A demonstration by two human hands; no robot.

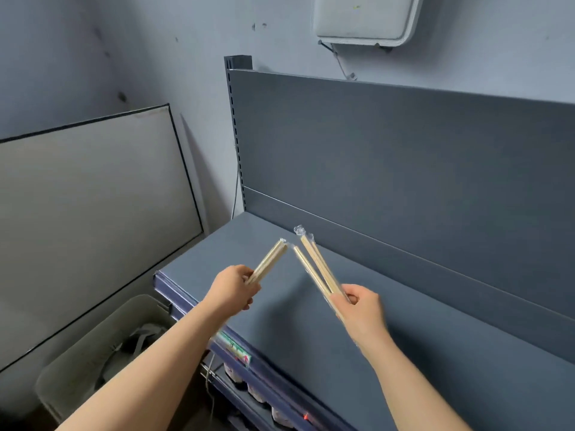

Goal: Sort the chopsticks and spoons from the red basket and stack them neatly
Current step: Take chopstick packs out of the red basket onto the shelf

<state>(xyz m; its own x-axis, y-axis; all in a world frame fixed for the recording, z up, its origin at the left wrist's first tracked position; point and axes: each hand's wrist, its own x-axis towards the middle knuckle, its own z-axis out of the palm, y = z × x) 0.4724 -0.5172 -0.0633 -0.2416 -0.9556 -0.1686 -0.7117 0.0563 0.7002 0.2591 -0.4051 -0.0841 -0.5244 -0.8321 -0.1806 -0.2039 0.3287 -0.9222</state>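
The left hand [232, 286] is closed around the lower end of one wrapped pair of chopsticks [270, 260], which slants up and to the right from the fist, its clear wrapper tip ending just short of the other bundle. The right hand [357, 307] pinches a second bundle [317, 269] between thumb and fingers; these sticks fan up and to the left, and they look like two or three wrapped pairs, though blur along their length makes the count unsure. The crinkled wrapper ends of the right bundle stand highest. The two sets lean toward each other like an upturned V, their tips near but apart.

Both hands hover above a grey-blue shelf [326, 321], whose surface under them is bare. A tall back panel [389, 157] of the same colour rises behind it, with a slotted upright [234, 135] at its left edge. Along the shelf's front edge a small green and red label [236, 349] shows beside the left forearm. Below the shelf edge, bagged goods [280, 413] sit on a lower level, dim and hard to make out. To the left, a large pale board [93, 206] with a dark frame leans on the wall, and a grey bin [93, 362] stands under it.
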